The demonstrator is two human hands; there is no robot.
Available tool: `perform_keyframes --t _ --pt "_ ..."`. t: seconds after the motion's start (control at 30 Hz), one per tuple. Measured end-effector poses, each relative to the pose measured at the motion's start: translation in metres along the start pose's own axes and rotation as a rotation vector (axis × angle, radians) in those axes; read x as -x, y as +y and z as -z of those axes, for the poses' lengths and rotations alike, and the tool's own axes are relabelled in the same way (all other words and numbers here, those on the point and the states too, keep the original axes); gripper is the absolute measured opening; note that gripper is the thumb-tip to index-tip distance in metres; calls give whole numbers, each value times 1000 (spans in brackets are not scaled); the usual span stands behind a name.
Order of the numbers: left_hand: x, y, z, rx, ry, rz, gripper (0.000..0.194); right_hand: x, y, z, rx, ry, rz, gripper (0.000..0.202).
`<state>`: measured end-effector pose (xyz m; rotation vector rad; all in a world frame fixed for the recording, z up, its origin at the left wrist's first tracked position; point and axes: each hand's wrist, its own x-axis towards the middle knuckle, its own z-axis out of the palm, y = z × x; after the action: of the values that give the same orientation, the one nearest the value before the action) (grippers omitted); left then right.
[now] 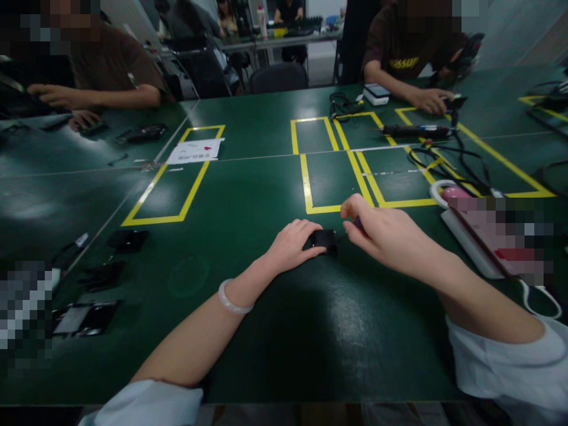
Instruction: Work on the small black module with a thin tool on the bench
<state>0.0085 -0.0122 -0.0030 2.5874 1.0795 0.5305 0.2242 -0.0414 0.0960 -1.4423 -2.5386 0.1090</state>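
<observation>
On the green table lies a small black rectangular part (325,241), with my left hand (293,241) gripping its left side between thumb and fingers. Just to the right, my right hand (377,231) is closed in a pinch around a small dark tool (357,222). Most of that tool is hidden by the fingers; a thin dark end seems to point down toward the right edge of the black part. Whether it touches the part I cannot tell.
Several dark parts (100,275) lie at left. Yellow tape (326,210) marks rectangles beyond my hands. An electric screwdriver (417,131) with coiled cable (461,160) lies at the back right. A pink pouch-like item (492,236) is right. Co-workers' hands (432,100) work across the table.
</observation>
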Motion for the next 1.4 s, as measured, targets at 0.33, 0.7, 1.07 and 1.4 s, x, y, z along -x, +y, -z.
perform_keyframes --t 0.33,0.7,1.07,1.4 --pt "0 -1 -1 14 -1 5 40 -1 3 1 26 -9 -15 21" --pt "0 0 0 5 -3 8 40 0 2 4 26 -8 -13 22" --pt "0 0 0 10 -4 -3 39 0 2 0 44 1 -32 23" --pt "1 -1 0 20 2 3 39 -1 0 -2 44 7 -46 22"
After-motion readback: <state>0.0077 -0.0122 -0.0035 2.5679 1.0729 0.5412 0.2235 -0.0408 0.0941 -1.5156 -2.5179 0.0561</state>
